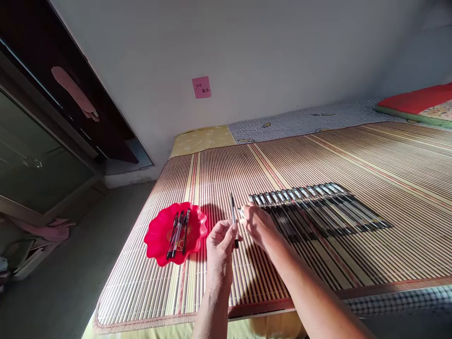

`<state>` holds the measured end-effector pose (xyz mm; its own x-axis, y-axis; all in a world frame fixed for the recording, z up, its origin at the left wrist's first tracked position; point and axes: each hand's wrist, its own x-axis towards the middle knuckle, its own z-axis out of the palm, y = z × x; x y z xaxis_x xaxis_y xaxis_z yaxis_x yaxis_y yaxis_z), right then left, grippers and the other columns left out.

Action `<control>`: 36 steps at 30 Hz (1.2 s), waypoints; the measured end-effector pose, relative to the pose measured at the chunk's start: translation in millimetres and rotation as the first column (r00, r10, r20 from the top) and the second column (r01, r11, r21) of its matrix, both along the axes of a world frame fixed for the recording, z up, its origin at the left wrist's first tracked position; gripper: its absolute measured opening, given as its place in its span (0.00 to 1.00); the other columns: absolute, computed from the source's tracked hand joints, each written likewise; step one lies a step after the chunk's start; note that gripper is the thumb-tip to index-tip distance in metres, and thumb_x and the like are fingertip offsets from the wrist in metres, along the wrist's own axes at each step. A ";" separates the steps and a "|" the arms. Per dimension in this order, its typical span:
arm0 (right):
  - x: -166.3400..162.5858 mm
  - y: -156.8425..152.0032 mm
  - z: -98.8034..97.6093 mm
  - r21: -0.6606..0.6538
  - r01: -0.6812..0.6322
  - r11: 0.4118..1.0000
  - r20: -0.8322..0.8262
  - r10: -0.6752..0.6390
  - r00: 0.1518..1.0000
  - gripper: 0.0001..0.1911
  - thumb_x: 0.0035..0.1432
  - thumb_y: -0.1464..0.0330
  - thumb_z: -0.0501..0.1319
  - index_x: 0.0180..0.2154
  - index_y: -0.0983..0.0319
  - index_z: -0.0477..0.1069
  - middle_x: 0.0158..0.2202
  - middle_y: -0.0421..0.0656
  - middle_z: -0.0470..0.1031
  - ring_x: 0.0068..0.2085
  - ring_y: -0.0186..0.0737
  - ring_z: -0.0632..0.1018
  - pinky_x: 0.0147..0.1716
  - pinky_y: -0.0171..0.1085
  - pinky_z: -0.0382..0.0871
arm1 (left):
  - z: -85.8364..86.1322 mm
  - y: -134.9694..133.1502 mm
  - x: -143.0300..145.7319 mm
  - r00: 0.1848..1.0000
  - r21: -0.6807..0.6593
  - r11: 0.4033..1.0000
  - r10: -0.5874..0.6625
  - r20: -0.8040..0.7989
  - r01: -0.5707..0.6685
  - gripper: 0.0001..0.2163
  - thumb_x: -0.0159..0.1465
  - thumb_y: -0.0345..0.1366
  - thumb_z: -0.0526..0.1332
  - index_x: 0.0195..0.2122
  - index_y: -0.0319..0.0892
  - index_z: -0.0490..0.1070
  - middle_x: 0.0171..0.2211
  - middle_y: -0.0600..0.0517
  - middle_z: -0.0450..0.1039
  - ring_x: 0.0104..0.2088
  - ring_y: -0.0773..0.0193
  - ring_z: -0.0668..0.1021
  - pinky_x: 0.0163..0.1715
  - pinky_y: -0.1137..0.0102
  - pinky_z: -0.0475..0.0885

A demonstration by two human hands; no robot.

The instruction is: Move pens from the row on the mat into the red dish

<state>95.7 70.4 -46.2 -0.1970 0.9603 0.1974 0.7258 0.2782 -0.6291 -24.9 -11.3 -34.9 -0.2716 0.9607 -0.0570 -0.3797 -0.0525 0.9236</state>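
Between the thumb and fingers of my left hand (223, 238) is a slim pen (233, 209), held upright with its thin tip pointing away from me. My right hand (257, 221) is closed just right of it, pinching a small whitish and dark piece (241, 213) whose kind I cannot make out. Past the right hand lies a long row of black pens in clear sleeves (307, 212), side by side on the slatted mat. Left of my hands, a red scalloped plate (155, 235) holds several loose pens (179, 233).
The slatted bamboo mat (226, 174) covers a bed against a white wall. A pink note (201, 87) is stuck on the wall. Red bedding (409, 101) lies at the far right. The bed's left edge drops to a grey floor (88, 245) beside a dark doorway.
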 end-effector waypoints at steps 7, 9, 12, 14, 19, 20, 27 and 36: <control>14.6 1.1 12.6 -0.035 -0.040 0.999 -0.277 0.029 0.960 0.09 0.59 0.77 0.59 0.29 0.60 0.71 0.29 0.45 0.77 0.28 0.39 0.74 0.27 0.38 0.67 | -1.1 1.0 -0.9 0.995 0.046 0.998 0.049 -0.089 -0.045 0.19 0.52 0.49 0.78 0.30 0.42 0.76 0.24 0.56 0.69 0.27 0.69 0.69 0.31 0.73 0.67; 26.8 5.1 26.0 -0.060 -0.030 0.998 -0.453 0.000 0.891 0.02 0.59 0.72 0.63 0.33 0.60 0.73 0.34 0.46 0.79 0.32 0.42 0.78 0.29 0.39 0.71 | -2.6 0.3 -1.0 0.991 0.049 0.998 0.038 -0.128 -0.032 0.17 0.54 0.48 0.78 0.30 0.42 0.76 0.26 0.56 0.69 0.29 0.68 0.69 0.33 0.73 0.66; 41.6 9.2 43.9 -0.074 -0.056 0.996 -0.741 -0.017 0.671 0.09 0.57 0.63 0.68 0.36 0.61 0.74 0.35 0.44 0.79 0.34 0.42 0.80 0.34 0.41 0.74 | -4.9 -0.4 0.7 0.984 0.068 0.998 0.018 -0.175 -0.006 0.15 0.56 0.47 0.77 0.31 0.42 0.76 0.29 0.56 0.69 0.32 0.67 0.69 0.36 0.73 0.66; 46.1 9.7 51.5 -0.077 -0.058 0.995 -0.870 -0.039 0.491 0.14 0.55 0.59 0.71 0.37 0.60 0.74 0.35 0.42 0.79 0.32 0.38 0.79 0.34 0.39 0.73 | -6.5 -0.6 2.4 0.978 0.084 0.996 0.005 -0.208 0.012 0.14 0.58 0.46 0.76 0.31 0.43 0.76 0.29 0.56 0.68 0.32 0.67 0.68 0.36 0.72 0.66; 45.6 8.2 56.6 -0.091 -0.120 0.989 -0.929 -0.041 0.369 0.15 0.51 0.58 0.73 0.35 0.60 0.75 0.33 0.41 0.78 0.31 0.35 0.75 0.32 0.36 0.67 | -12.3 -1.0 3.0 0.956 0.092 0.994 -0.022 -0.292 0.051 0.13 0.61 0.46 0.73 0.31 0.43 0.76 0.30 0.55 0.70 0.32 0.65 0.67 0.36 0.71 0.65; 45.4 8.2 56.5 -0.093 -0.130 0.987 -0.926 -0.038 0.376 0.15 0.51 0.58 0.73 0.35 0.60 0.75 0.32 0.40 0.78 0.31 0.35 0.74 0.32 0.36 0.66 | -13.7 -0.9 2.5 0.950 0.089 0.994 -0.025 -0.311 0.055 0.12 0.62 0.46 0.73 0.32 0.44 0.77 0.30 0.54 0.71 0.32 0.65 0.68 0.37 0.71 0.65; 47.9 7.0 56.2 -0.107 -0.235 0.966 -0.882 0.017 0.471 0.15 0.52 0.58 0.72 0.36 0.60 0.76 0.31 0.40 0.77 0.30 0.34 0.74 0.32 0.37 0.66 | -15.9 -1.7 1.8 0.948 0.091 0.992 -0.054 -0.313 0.087 0.11 0.63 0.46 0.72 0.33 0.44 0.78 0.30 0.54 0.71 0.33 0.64 0.68 0.38 0.71 0.65; 36.4 1.1 53.8 -0.139 -0.402 0.905 -0.831 0.114 0.544 0.15 0.49 0.61 0.73 0.35 0.60 0.73 0.30 0.38 0.75 0.30 0.35 0.74 0.33 0.38 0.68 | -15.3 -4.2 5.0 0.969 0.099 0.995 -0.009 -0.247 0.035 0.12 0.63 0.47 0.72 0.36 0.43 0.79 0.30 0.53 0.75 0.33 0.64 0.75 0.40 0.70 0.70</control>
<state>132.1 71.6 7.6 -0.3481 0.9275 0.1362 -0.1801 0.0764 -0.9807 -19.9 -15.5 -50.2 -0.2437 0.9639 0.1070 -0.1432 -0.1448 0.9790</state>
